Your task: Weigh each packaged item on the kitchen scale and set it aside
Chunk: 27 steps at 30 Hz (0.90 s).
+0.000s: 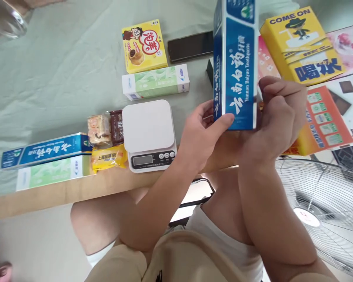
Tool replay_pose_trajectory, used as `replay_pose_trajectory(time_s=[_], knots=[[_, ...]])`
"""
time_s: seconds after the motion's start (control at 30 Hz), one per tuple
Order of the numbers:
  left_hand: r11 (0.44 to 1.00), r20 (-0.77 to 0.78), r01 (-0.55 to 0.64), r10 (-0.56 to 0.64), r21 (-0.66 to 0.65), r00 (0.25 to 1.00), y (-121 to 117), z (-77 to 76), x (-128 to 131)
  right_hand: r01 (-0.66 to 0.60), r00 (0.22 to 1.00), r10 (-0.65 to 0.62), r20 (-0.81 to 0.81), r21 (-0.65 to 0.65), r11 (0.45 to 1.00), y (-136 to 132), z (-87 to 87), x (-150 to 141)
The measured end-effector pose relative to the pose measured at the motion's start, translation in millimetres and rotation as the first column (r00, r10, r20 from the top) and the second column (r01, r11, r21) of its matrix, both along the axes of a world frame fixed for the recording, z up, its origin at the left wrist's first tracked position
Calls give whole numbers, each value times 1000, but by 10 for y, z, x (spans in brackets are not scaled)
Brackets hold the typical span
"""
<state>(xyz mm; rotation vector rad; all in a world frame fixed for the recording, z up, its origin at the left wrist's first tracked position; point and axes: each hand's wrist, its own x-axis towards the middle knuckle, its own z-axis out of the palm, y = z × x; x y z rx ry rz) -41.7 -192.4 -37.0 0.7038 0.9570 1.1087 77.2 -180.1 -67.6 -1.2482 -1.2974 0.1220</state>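
Observation:
A tall blue toothpaste box [238, 66] stands raised near-upright above the table's front edge. My left hand [204, 131] is closed round its lower left side, the thumb lying across the front face. My right hand [278, 111] is at the box's lower right edge with its fingers curled in; the fingertips are partly hidden. A white kitchen scale [149, 127] with a dark display rests left of my left hand, and nothing lies on its plate. Behind the blue box, a black phone [190, 47] is partly covered.
Left of the scale lie another blue toothpaste box [50, 150], a pale green box [53, 172] and small wrapped snacks [108, 157]. Farther back are a yellow snack box [144, 46] and a green-white box [155, 82]. Yellow [304, 47] and orange [326, 119] packages are right; a fan [320, 211] stands below.

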Motion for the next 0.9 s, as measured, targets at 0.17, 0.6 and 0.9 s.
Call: replay_pose_trajectory(time_s=[0.17, 0.6, 0.9], knots=[[992, -44, 102, -99, 71, 994, -443, 158, -617, -285, 939, 332, 87, -344, 895, -47, 65, -78], [970, -929, 244, -103, -14, 355, -775, 285, -1502, -829, 560, 619, -551, -372, 418, -346, 112, -981], [936, -985, 352, -72, -12, 157, -632, 176, -1573, -641, 695, 681, -231, -629, 441, -177, 224, -843]])
